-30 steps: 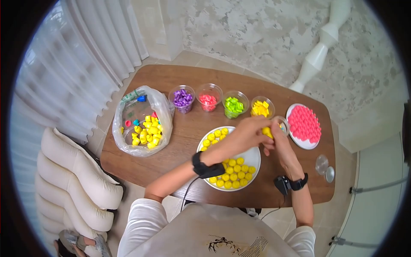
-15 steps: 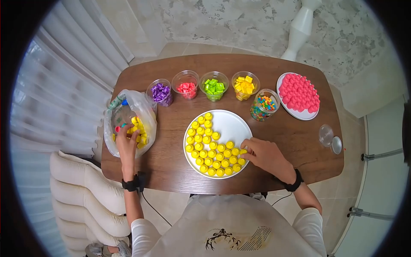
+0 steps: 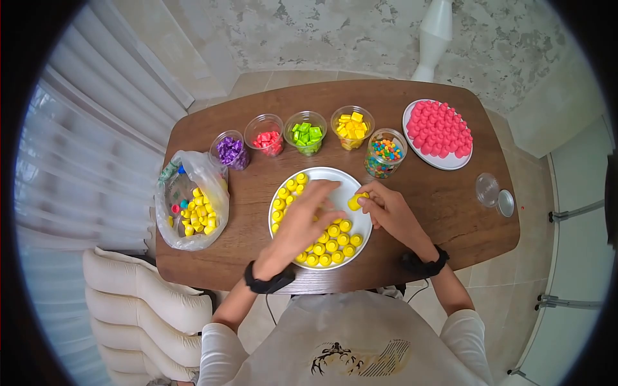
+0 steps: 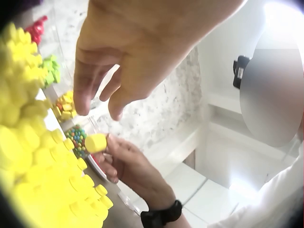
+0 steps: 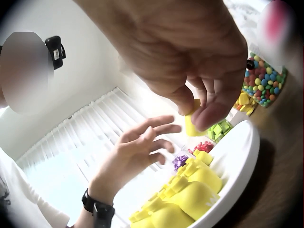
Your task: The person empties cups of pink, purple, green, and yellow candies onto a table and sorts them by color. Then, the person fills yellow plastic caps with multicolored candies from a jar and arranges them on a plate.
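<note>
My right hand [image 3: 394, 215] pinches a small yellow bottle-shaped piece [image 3: 355, 202] between thumb and fingers, over the right part of a round white plate [image 3: 340, 183]. In the right wrist view the same yellow piece [image 5: 191, 124] hangs near the plate's rim. My left hand [image 3: 301, 224] is over the plate's left half, its fingers apart and empty; the left wrist view shows its fingers [image 4: 83, 95] pointing down. Several similar yellow pieces [image 3: 331, 246] stand in rows on the plate, some hidden under my left hand.
At the left stands a clear plastic bag [image 3: 212, 168] with loose yellow pieces [image 3: 199, 212]. Cups of purple [image 3: 230, 152], red [image 3: 267, 141], green [image 3: 306, 135] and yellow pieces [image 3: 351, 127] line the back. A candy jar [image 3: 385, 154], pink-topped plate [image 3: 412, 145] and lids [image 3: 506, 203] stand right.
My hands were together near the candy jar, then apart, with the left in the bag and the right at the plate's edge. Now the left is over the plate and the right holds a yellow piece.
</note>
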`<state>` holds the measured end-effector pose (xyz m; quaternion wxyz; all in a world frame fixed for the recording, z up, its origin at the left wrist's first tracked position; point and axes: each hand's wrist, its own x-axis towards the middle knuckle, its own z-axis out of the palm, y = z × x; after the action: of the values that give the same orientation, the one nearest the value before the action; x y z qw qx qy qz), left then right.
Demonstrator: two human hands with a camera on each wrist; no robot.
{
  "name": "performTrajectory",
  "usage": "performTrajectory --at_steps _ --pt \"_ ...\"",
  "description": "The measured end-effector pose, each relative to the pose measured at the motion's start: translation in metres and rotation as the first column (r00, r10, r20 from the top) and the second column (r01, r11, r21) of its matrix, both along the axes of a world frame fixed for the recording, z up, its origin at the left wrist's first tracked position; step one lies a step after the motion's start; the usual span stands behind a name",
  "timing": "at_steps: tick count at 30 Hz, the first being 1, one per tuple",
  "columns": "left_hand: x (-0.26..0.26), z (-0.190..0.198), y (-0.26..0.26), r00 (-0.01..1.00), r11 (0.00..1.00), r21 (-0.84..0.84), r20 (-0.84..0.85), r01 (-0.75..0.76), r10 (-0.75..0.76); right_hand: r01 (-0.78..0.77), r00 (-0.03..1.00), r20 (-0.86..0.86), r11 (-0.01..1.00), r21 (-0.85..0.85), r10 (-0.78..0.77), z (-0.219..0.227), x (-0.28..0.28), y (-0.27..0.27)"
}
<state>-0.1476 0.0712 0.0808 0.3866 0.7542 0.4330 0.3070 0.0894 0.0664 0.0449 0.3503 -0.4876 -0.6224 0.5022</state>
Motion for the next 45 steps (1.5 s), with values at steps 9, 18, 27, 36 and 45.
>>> performTrajectory --at_steps 9,18,27,36,45 --pt "0.044 -0.001 0.017 0.992 0.997 -0.069 0.117 0.044 -0.035 0.136 0.961 -0.246 0.991 0.014 -0.129 0.011 -0.005 -0.011" --pt "0.051 0.002 0.033 0.973 0.975 -0.22 0.228 0.032 0.02 0.079 0.804 -0.578 0.988 -0.132 -0.142 0.009 0.007 -0.001" --pt "0.102 0.011 0.119 0.983 0.914 0.37 -0.137 0.168 -0.125 0.385 0.763 -0.538 0.921 -0.068 -0.358 0.0 0.028 -0.004" --pt "0.094 0.026 0.118 0.929 0.769 0.529 -0.284 0.358 -0.237 0.462 0.741 -0.507 0.882 -0.091 -0.441 0.001 0.035 -0.009" --pt "0.058 0.021 0.028 0.953 0.995 -0.068 0.299 0.075 -0.051 0.384 0.809 -0.507 0.921 0.072 -0.297 0.03 -0.001 -0.017"
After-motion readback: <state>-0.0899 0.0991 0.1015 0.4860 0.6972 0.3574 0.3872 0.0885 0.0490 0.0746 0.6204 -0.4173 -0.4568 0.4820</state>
